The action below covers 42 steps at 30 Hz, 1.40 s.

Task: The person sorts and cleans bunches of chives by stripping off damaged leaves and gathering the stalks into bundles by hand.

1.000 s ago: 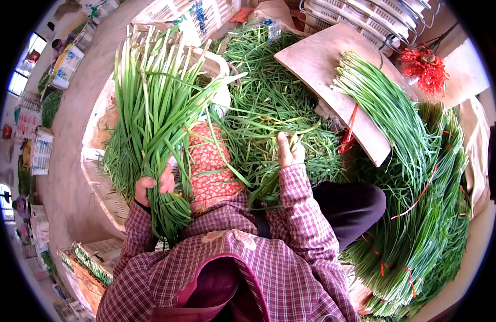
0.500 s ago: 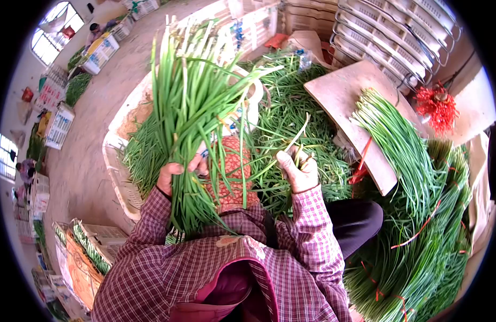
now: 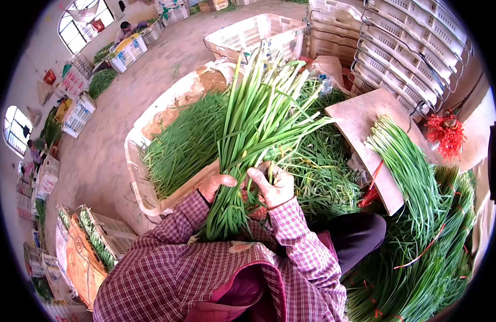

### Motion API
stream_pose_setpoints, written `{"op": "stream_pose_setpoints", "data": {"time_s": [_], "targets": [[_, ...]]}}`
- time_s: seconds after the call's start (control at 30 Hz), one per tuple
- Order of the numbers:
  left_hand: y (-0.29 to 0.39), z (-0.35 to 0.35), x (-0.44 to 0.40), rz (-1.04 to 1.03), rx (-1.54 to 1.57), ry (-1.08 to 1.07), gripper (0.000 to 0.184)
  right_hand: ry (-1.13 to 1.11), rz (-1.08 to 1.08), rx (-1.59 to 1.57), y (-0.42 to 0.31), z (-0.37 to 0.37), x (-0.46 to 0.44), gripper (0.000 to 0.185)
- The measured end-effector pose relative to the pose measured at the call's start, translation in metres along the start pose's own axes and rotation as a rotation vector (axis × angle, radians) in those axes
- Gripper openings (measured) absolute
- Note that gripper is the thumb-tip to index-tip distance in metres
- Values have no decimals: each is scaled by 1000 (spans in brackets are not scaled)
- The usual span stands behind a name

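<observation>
My left hand [image 3: 218,186] is wrapped round the lower leafy part of a large bunch of green stalks [image 3: 258,112], whose pale ends point away from me. Close beside it, at the bunch's right edge, my right hand [image 3: 274,185] has its thumb and fingers pinched together; what they hold is too small to tell. Behind the bunch on the left is a white crate [image 3: 138,174] with more green stalks [image 3: 186,134] inside. Loose green leaves [image 3: 326,180] lie heaped to the right.
A board [image 3: 355,115] at the right bears a bunch of stalks [image 3: 401,155]. Tied bundles [image 3: 420,268] lie below it. Red ties [image 3: 445,135] hang at the far right, near stacked crates [image 3: 403,59]. People [image 3: 127,31] sit among crates in the left background.
My left hand and the bunch have moved right in view. My right hand has come in beside the bunch, and the pale stalk it held no longer shows. The view has shifted, showing more background.
</observation>
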State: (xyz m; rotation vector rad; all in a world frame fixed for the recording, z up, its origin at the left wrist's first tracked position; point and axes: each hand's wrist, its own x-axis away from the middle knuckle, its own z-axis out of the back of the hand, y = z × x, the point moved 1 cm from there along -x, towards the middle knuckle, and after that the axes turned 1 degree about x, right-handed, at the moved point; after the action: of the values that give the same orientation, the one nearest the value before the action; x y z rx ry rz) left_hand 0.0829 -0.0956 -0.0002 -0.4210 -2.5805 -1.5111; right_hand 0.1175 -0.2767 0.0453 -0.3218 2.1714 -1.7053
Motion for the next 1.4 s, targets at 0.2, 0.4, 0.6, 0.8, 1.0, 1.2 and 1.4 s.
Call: {"op": "stream_pose_setpoints", "data": {"time_s": [0.2,0.4,0.6,0.8,1.0,1.2,1.4], "targets": [[1,-17,10,37,122,-72,65,99,164,379,19,15,-2,21],[2,-11,14,35,110,18,59,270,233,273,17,36,1,18],[10,-18,18,96,44,56,73,217,117,79,-7,37,-3,16],[10,-28,17,32,2,74,67,84,155,98,-26,39,-9,10],[7,-12,15,85,28,35,74,374,502,608,-30,68,-16,8],[14,-24,22,-9,-7,100,66,512,460,623,-34,90,-9,21],[15,-27,21,47,-6,68,76,-7,232,47,-19,27,-13,17]]}}
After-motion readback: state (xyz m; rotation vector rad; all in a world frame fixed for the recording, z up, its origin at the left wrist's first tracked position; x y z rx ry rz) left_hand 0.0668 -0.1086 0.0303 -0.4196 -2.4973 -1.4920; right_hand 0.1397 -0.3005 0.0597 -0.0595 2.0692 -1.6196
